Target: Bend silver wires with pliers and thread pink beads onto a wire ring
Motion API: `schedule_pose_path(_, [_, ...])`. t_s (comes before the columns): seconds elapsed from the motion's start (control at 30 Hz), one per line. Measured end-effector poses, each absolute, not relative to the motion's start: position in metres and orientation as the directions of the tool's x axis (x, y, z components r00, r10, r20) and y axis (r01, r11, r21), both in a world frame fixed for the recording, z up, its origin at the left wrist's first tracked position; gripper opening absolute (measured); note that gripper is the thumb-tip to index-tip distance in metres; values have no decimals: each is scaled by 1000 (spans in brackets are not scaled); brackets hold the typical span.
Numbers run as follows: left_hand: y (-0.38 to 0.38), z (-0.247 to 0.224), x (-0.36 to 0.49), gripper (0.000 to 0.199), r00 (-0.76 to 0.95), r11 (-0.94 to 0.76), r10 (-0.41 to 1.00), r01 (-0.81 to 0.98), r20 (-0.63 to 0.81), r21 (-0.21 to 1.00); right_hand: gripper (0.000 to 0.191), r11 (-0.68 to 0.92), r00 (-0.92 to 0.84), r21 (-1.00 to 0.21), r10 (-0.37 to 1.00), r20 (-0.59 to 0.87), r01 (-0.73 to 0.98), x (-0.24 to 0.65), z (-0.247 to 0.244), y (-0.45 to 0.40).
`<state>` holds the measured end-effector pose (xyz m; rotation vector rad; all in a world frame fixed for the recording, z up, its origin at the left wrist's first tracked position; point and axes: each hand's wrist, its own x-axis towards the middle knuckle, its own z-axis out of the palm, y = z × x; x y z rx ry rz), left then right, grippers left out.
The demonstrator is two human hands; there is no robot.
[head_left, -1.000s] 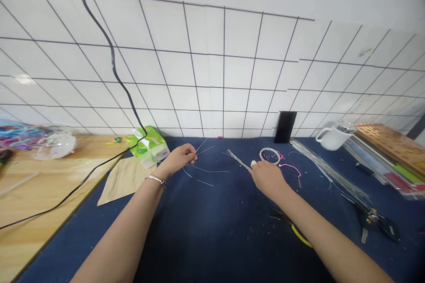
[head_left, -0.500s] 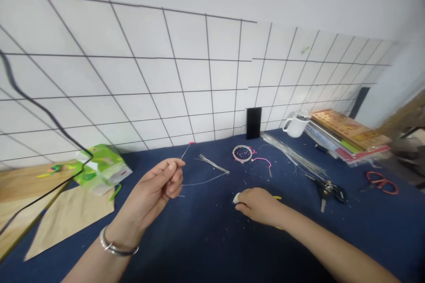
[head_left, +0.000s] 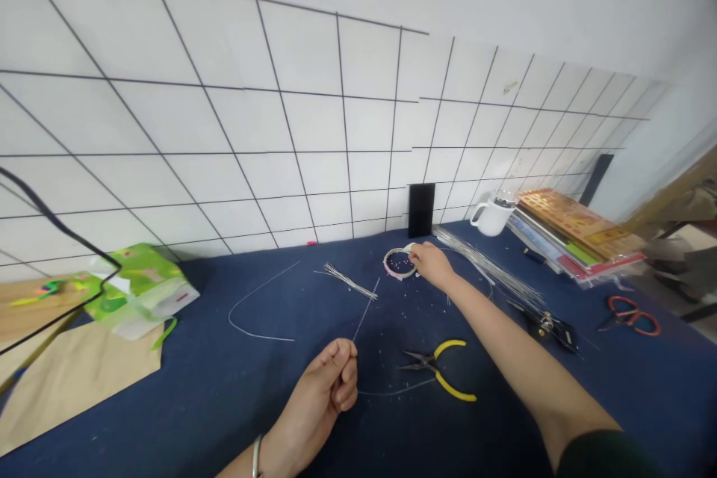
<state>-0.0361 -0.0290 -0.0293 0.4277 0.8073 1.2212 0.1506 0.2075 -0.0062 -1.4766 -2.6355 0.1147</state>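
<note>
The pliers (head_left: 434, 364) with yellow handles are laid open on the dark blue cloth (head_left: 224, 411). To their left, a thin wire (head_left: 368, 311) is pinched between the closed fingertips of the left hand (head_left: 336, 381), its free end pointed up and away. Beyond the pliers, the rim of a round dish (head_left: 386, 269) holding small beads is reached by the right hand (head_left: 432, 264); its fingers are held close together, but whether the rim is clamped or only touched cannot be told. A short wire bundle (head_left: 348, 281) is placed beyond and left of the pliers, and a bent wire (head_left: 231, 314) farther left. Long wires (head_left: 498, 272), a white mug (head_left: 491, 218) and stacked books (head_left: 576, 228) are seen beyond and right of the pliers, with red-handled scissors (head_left: 632, 315) well to their right.
</note>
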Motion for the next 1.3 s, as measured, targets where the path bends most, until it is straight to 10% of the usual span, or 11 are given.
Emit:
schedule_pose_path(0.5, [-20,-31,-45,17,184,362,927,-668,-327,650,21,617,-618,21,786,16,786,118,-25,215])
schedule_pose_path(0.83, [-23,-25,-45,19,176,353,934,-577,-310,736,19,531,-522,-387,842,137,754,120,-13,221])
schedule_pose_path(1.03, [-24,-24,-44,21,170,339,940,-518,-295,785,29,461,-515,-765,834,200,449,132,-4,176])
schedule_pose_path(1.1, [-25,-25,-43,20,155,327,945,-502,-289,800,24,166,-531,-986,837,135,10,132,-5,157])
schedule_pose_path(1.3, [-24,-29,-40,22,130,295,955,-450,-265,843,21,-323,-572,-860,819,-46,-394,125,-2,126])
